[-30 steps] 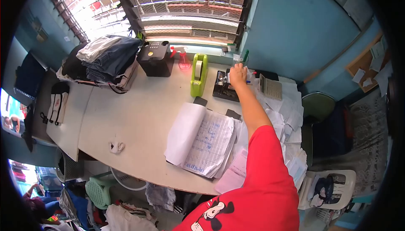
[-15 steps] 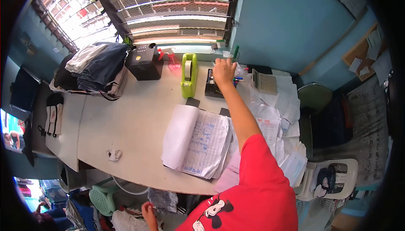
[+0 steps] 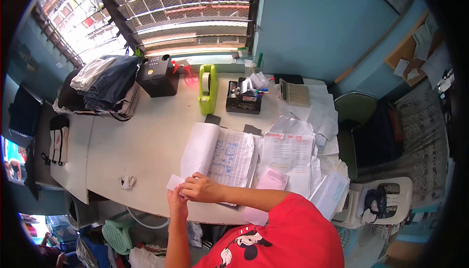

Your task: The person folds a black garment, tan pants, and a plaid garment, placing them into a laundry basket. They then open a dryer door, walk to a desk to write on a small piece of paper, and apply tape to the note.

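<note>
A small pale slip of paper (image 3: 174, 182) sticks up from between my two hands at the table's front edge. My left hand (image 3: 176, 200) is closed on it from below. Reaching across from the right, my right hand (image 3: 201, 188) is closed at the same slip, its fingers curled and partly hiding it. Beneath my right hand lies an open ledger (image 3: 232, 155) with blue handwriting, one page (image 3: 199, 145) curled over to the left. Right of the ledger are a pink paper pad (image 3: 272, 179) and a printed sheet (image 3: 288, 153) with red writing on top.
Toward the back stand a green tape dispenser (image 3: 207, 89), a black organizer (image 3: 243, 102) with pens, a black box (image 3: 159, 77) and a red spray bottle (image 3: 190, 77). Folded clothes (image 3: 110, 82) are piled at left. A calculator (image 3: 295, 94) rests on papers at right.
My right hand has come back from the organizer to the table's front edge. My left hand has risen from below the table to meet it, with the slip now between them.
</note>
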`<control>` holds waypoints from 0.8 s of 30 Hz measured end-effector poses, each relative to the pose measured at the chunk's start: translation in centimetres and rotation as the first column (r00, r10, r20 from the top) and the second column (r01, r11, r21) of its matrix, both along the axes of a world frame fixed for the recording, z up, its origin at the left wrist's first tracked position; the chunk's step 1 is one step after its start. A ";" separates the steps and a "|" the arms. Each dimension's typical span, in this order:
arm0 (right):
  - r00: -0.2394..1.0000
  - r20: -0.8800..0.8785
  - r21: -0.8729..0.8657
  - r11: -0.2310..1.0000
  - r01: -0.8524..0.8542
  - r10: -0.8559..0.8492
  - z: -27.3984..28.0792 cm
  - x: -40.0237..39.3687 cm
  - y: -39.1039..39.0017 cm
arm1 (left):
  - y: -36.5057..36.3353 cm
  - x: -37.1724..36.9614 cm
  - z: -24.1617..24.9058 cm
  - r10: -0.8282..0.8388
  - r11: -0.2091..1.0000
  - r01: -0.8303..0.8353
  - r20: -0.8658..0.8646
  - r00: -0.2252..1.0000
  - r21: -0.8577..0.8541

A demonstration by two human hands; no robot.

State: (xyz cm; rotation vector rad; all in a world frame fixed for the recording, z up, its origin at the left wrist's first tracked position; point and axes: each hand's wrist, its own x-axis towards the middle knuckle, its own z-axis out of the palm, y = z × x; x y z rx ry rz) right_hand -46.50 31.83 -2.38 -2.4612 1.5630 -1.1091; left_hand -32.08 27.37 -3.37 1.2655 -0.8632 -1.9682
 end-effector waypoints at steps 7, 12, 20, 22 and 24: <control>0.884 0.169 -0.003 0.897 0.442 -0.435 -4.1 -10.9 -0.7 | -2.2 6.6 -6.4 0.149 0.984 -0.080 0.499 0.853 -0.156; 0.237 0.673 0.190 0.472 0.861 -0.701 -3.8 -24.3 0.3 | -3.1 12.5 -11.4 0.119 0.928 0.134 0.618 0.777 -0.347; 0.020 0.742 0.376 0.440 0.816 -0.671 -8.3 -34.4 -3.6 | -1.8 10.0 -8.5 0.306 0.689 0.563 0.887 0.345 -0.456; 0.113 0.664 0.367 0.453 0.813 -0.740 -6.9 -32.7 -4.5 | -1.3 9.2 -7.7 0.451 0.642 0.609 0.872 0.192 -0.466; 0.216 0.564 0.272 0.426 0.863 -0.797 -6.3 -30.6 -5.4 | -1.3 9.5 -7.8 0.366 0.673 0.639 0.918 0.152 -0.374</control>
